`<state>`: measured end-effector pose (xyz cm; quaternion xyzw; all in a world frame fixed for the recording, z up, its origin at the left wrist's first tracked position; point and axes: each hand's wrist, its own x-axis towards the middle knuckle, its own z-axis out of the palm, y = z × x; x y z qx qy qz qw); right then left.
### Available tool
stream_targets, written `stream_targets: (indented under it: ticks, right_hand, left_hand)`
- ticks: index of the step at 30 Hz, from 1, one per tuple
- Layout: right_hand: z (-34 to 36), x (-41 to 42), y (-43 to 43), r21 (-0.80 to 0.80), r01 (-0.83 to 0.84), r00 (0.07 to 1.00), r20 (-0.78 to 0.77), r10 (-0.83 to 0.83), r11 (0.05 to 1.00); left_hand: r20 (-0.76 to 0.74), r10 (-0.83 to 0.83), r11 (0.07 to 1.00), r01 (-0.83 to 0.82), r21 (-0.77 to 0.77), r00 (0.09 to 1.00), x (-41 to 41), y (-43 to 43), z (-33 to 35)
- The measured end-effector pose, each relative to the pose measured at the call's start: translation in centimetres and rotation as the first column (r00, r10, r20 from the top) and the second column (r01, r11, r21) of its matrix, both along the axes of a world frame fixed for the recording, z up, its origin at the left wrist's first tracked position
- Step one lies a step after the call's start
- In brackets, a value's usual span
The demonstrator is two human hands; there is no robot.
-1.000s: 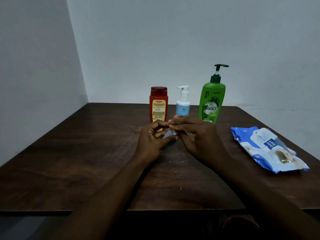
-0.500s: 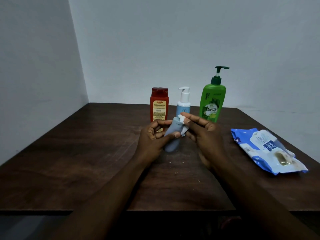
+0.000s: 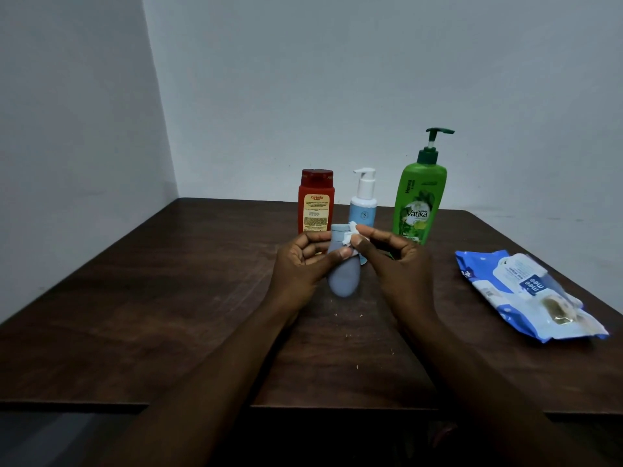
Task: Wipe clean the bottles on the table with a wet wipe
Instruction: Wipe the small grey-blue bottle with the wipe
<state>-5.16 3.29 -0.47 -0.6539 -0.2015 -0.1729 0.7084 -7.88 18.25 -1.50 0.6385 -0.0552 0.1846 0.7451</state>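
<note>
Compared with one second ago, both hands are raised a little off the table (image 3: 168, 315) and the small grey-blue bottle (image 3: 343, 274), then hidden behind the fingers, now shows between them. The left hand (image 3: 296, 264) grips this bottle around its upper part, thumb in front and fingers behind. The right hand (image 3: 394, 261) is closed on a crumpled white wipe (image 3: 350, 235), which it presses against the top right of the bottle.

The bottle's long axis runs nearly upright, leaning slightly: its narrow end points up and far, its round end hangs down and near. So the uncleaned length lies below the wipe, and I think the next stroke must go down along this axis, with the right hand doing the work.

Behind stand the red bottle (image 3: 316, 202), the white pump bottle (image 3: 364, 200) and the green pump bottle (image 3: 419, 193), upright and untouched. The wipes pack (image 3: 526, 294) lies at the right.
</note>
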Motion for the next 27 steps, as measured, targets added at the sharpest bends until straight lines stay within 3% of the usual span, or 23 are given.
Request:
stream_targets:
  ticks: [8,12,19,21,27]
  right_hand:
    - [0.0,1.0,-1.2,-0.237,0.044,0.985,0.175,-0.002,0.971]
    - [-1.2,0.5,-2.1,-0.235,-0.047,0.994,0.084,0.068,0.971]
    - [-2.3,-1.2,-2.6,-0.198,-0.099,0.995,-0.051,0.09,0.975]
    - [-2.4,-1.3,-2.2,-0.145,-0.082,0.995,-0.073,0.072,0.986]
    - [-0.8,-0.4,-2.1,0.257,-0.08,0.971,-0.198,0.134,0.963]
  left_hand:
    - [-0.031,-0.002,0.998,0.0,-0.067,1.0,0.2,0.1,0.0]
    - [-0.021,-0.05,0.982,0.045,-0.185,0.999,0.3,0.3,0.2]
    - [-0.037,0.017,0.94,-0.028,-0.341,0.999,0.6,0.6,0.4]
    - [-0.053,0.009,0.927,-0.028,-0.375,0.999,0.7,0.5,0.4]
    - [-0.131,-0.068,0.926,0.013,-0.377,0.989,0.5,0.7,0.5]
